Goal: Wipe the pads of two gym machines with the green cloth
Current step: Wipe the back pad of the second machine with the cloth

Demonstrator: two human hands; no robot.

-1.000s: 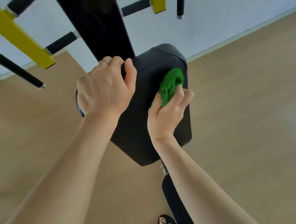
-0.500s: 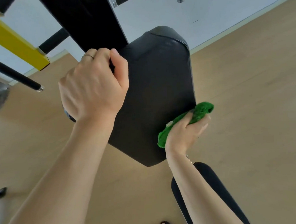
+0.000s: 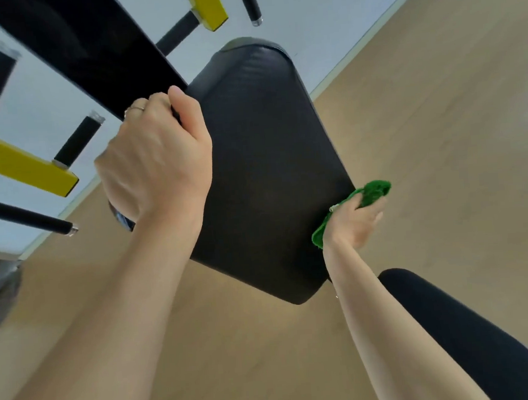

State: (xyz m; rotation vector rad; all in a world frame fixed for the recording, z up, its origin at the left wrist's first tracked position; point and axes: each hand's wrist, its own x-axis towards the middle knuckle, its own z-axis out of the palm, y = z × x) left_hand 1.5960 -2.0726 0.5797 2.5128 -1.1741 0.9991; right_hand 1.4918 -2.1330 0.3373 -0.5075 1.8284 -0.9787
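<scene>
The left hand (image 3: 156, 157) grips the upper left edge of the black padded vinyl pad (image 3: 266, 168); the right hand (image 3: 350, 225) holds the bunched green cloth (image 3: 371, 194) against the pad's right edge.

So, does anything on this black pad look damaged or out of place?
Nothing stands out. The black pad shows no tear or spill. The left hand grips its upper left edge, and the right hand holds the green cloth against its right edge.
</scene>
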